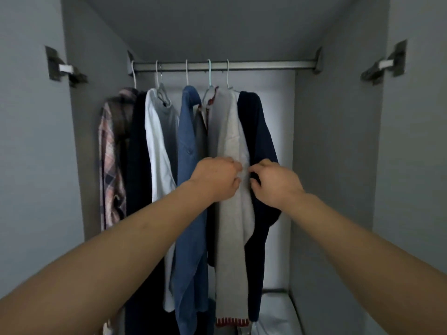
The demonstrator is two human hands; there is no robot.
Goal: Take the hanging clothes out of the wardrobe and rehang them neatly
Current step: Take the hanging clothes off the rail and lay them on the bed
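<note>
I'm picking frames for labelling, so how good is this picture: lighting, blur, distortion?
Head view: dim and grey overall, brightest on the wardrobe's back wall behind the clothes; the dark garment near the left loses all detail; wide-angle stretch makes the forearms balloon toward the bottom corners; left hand and right hand on the light grey garment look slightly soft; the rail is reasonably sharp.

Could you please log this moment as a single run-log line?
stage: straightening | left hand: pinches grey garment | right hand: pinches navy garment | both garments on rail | rest: untouched
</note>
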